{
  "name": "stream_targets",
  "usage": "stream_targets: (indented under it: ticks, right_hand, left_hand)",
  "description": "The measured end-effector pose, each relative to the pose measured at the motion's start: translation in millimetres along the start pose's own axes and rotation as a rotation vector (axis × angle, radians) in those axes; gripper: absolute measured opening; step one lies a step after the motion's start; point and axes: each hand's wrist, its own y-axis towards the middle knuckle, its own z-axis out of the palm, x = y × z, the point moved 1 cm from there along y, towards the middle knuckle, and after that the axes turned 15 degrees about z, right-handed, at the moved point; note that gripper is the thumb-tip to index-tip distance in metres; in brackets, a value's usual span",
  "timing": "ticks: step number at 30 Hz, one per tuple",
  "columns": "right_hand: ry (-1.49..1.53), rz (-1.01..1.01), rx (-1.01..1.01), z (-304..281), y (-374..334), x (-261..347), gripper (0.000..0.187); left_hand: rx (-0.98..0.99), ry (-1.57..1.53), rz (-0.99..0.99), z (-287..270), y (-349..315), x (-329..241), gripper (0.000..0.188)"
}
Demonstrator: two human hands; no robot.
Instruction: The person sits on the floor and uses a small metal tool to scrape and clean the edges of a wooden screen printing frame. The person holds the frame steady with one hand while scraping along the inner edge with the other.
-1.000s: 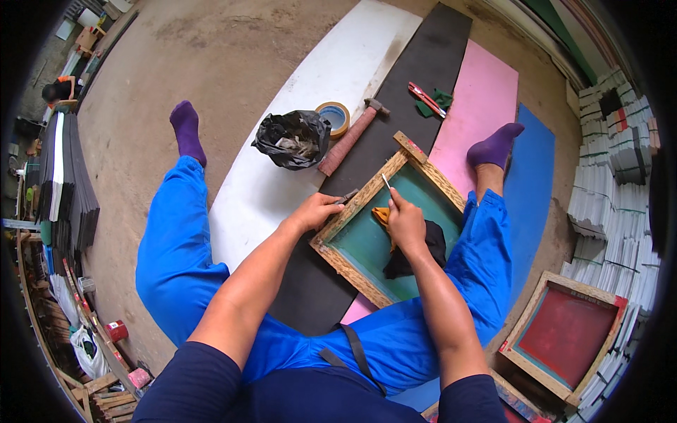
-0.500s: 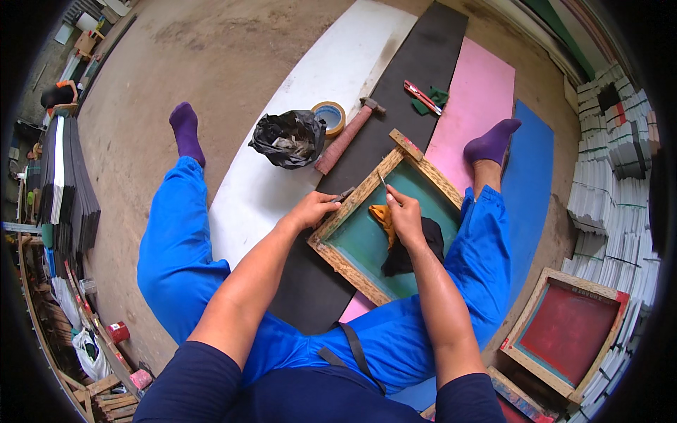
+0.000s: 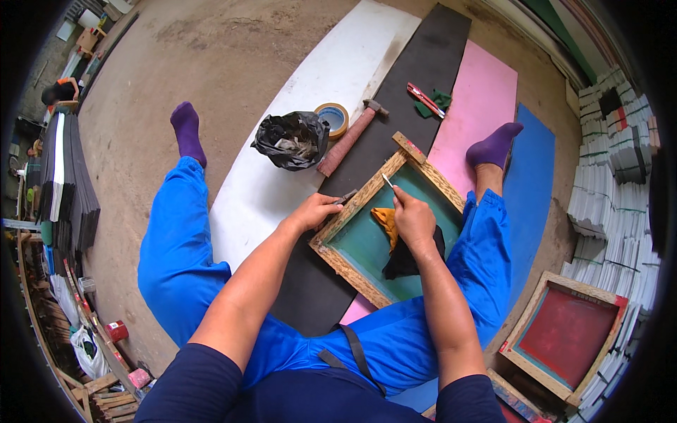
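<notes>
A wooden frame [image 3: 350, 271] with green mesh, like a printing screen, lies tilted between my legs. My left hand [image 3: 315, 211] is closed at its left side, around a small dark tool [image 3: 345, 198] whose kind I cannot make out. My right hand [image 3: 415, 219] is over the mesh, closed on a thin metal tool [image 3: 387, 180]. The tip of that tool reaches the frame's upper-left bar. Below my right hand, an orange cloth [image 3: 384, 224] and a black cloth [image 3: 403, 261] rest on the mesh, partly hidden by the hand and wrist.
Beyond the frame lie a hammer [image 3: 349, 141], a tape roll [image 3: 333, 118], a black bag [image 3: 290, 141] and a red utility knife [image 3: 424, 100] on a green cloth. White, black, pink [image 3: 486, 88] and blue sheets cover the floor. A red-mesh frame [image 3: 564, 333] and stacked bundles [image 3: 612, 190] stand right.
My right hand has shifted slightly to the right and down, still with the thin metal tool. The left hand stays nearly in place. The whole view has moved a little.
</notes>
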Motion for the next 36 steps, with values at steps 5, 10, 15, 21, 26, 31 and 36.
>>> stream_targets:
  ticks: [5, 10, 15, 21, 26, 31, 36]
  right_hand:
    - [-0.109, -0.027, -0.033, -3.1, -4.3, 9.4, 0.033]
    - [-0.132, -0.031, -0.048, -3.2, -4.6, 9.0, 0.034]
    - [-0.181, -0.034, -0.006, -5.3, -4.6, 15.0, 0.039]
    - [-0.381, -0.009, 0.047, -8.7, -7.6, 32.5, 0.046]
    - [0.064, 0.006, 0.116, 13.6, 13.3, 3.9, 0.037]
    - [0.053, 0.140, 0.193, -7.9, -1.8, 13.9, 0.034]
    - [0.628, 0.034, 0.207, 32.8, 18.3, -25.2, 0.035]
  left_hand:
    - [-0.015, 0.013, 0.038, -1.0, 2.9, 14.2, 0.050]
    - [-0.013, 0.005, 0.036, 0.6, 4.9, 16.6, 0.049]
    - [-0.024, 0.021, 0.031, -0.5, 4.0, 15.9, 0.050]
    - [-0.006, -0.013, -0.014, 1.3, 2.1, 7.0, 0.052]
    - [-0.030, -0.092, 0.065, 0.4, 6.2, 31.2, 0.051]
    - [-0.004, -0.003, -0.037, 0.0, -1.3, -2.2, 0.050]
    - [-0.040, -0.009, 0.053, 1.7, 4.7, 14.4, 0.049]
